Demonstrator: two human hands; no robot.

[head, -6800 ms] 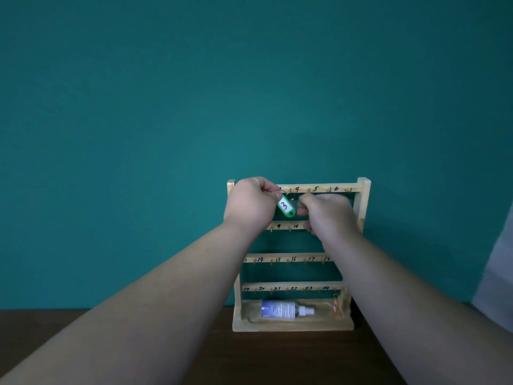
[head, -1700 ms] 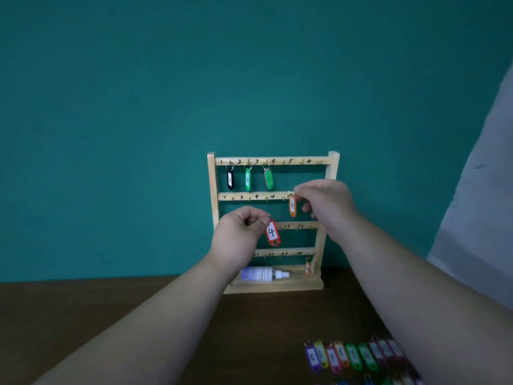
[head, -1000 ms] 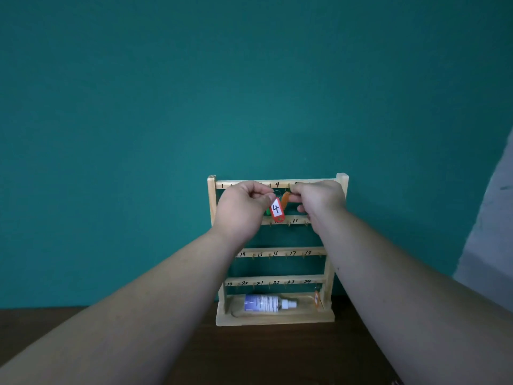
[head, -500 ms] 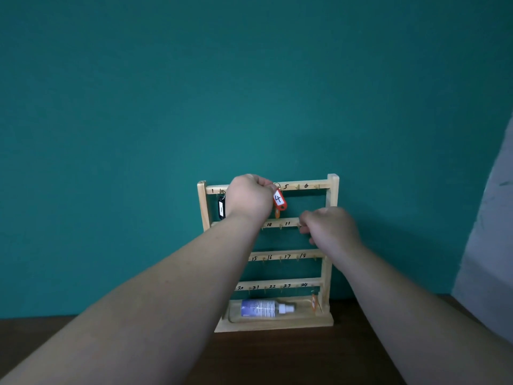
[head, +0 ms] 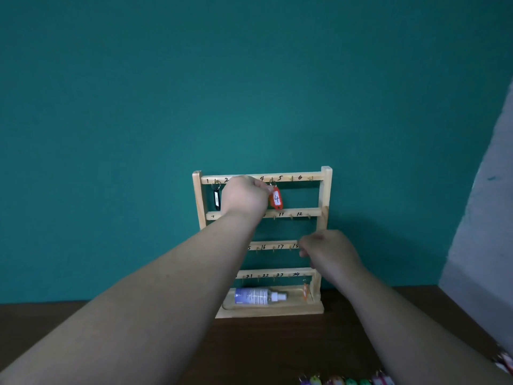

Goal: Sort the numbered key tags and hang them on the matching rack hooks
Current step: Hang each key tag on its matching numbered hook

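Right of the red tag (head: 276, 198), the top bay of the rack (head: 326, 195) is open. The left forearm (head: 194, 273) blocks its left rows; a bottle (head: 251, 295) fills the base tray. Near, loose tags (head: 350, 382) line the table (head: 263, 351) edge.

We are facing the rack (head: 326, 190) on the table (head: 263, 345), against the wall (head: 249, 79).
Tag 4 (head: 276, 198) is hanging just under the top rail (head: 288, 178), a bottle (head: 254, 295) lying in the base (head: 272, 311).

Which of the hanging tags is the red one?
The tag marked 4, top row, held by the left hand; the black tag hangs far left.
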